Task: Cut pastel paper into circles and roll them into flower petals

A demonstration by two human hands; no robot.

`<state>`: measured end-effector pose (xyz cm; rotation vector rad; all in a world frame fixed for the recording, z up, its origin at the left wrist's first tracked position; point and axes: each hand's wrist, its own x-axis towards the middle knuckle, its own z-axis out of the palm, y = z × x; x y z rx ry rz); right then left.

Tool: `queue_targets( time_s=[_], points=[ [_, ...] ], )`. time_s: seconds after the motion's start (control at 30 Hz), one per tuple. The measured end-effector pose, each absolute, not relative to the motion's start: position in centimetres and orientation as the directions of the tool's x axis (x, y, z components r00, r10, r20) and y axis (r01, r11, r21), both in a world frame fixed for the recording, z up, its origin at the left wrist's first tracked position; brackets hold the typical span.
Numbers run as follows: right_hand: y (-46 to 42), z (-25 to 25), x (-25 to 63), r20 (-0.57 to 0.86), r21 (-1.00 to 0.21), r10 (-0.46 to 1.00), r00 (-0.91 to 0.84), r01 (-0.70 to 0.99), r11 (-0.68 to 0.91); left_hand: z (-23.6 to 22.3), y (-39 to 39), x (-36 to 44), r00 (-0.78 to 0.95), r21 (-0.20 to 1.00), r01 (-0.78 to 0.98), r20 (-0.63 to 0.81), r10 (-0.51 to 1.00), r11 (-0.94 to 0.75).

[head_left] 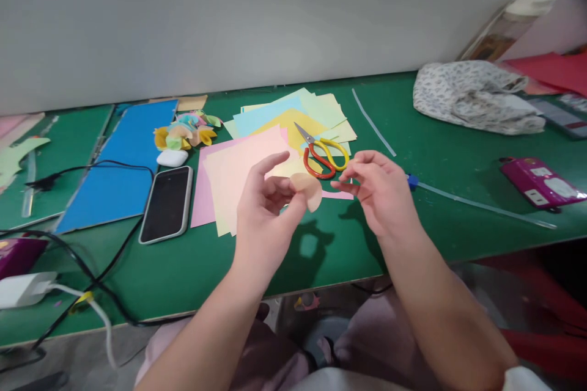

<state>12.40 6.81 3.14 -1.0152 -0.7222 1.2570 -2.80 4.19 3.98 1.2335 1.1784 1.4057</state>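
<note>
My left hand (270,214) pinches a small rounded peach paper cut-out (309,190) between thumb and fingers, above the front of the table. To its right, my right hand (376,186) is raised with thumb and fingertips pressed together; whether anything tiny is between them cannot be made out. Just behind my hands lie scissors (316,145) with one red and one yellow handle, blades partly apart. They rest on a fanned pile of coloured paper sheets (243,162), mostly peach, pink, yellow and light blue.
On the left are a phone (166,204), a white case (172,158), curled paper pieces (186,130), a blue board (123,162) and cables (68,250). Clear strips (486,203), a purple power strip (541,182) and a patterned cloth (472,98) lie right. A wall (275,18) stands behind.
</note>
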Motion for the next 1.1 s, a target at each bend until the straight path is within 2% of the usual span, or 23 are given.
queue_targets(
  time_s=[0.1, 0.23, 0.33, 0.57, 0.83, 0.97, 1.1],
  points=[
    [6.9, 3.2, 12.9, -0.061, -0.896, 0.982, 0.18, -0.443, 0.026, 4.2, 4.5, -3.0, -0.043, 0.989, -0.146, 0.011, 0.999, -0.017],
    [6.4, 3.1, 12.7, -0.034, -0.911, 0.999, -0.001, -0.411, -0.032, 4.5, 4.5, -3.0, 0.003, 0.973, -0.209, -0.103, 0.995, 0.101],
    [6.0, 3.0, 12.3, 0.039, -0.932, 0.995, -0.095, -0.363, 0.002, 4.7, 4.5, -3.0, 0.033, 0.966, -0.219, -0.136, 0.99, 0.14],
    [5.2, 2.6, 10.8, 0.173, -0.947, 0.983, -0.054, -0.282, 0.151, 4.3, 4.3, -2.6, 0.037, 0.99, -0.141, 0.023, 0.999, -0.018],
    [5.4, 2.7, 10.7, 0.146, -0.951, 0.989, -0.007, -0.277, 0.138, 4.2, 3.9, -2.5, 0.005, 0.991, 0.017, 0.129, 0.992, -0.129],
    [6.1, 2.9, 11.9, 0.129, -0.94, 0.985, 0.112, -0.303, 0.157, 4.2, 4.0, -2.9, -0.006, 0.984, 0.075, 0.163, 0.987, -0.162],
    [6.5, 3.4, 12.8, 0.117, -0.921, 0.967, 0.227, -0.339, 0.191, 4.1, 4.2, -3.1, -0.04, 0.989, 0.036, 0.143, 0.989, -0.142]
  ],
)
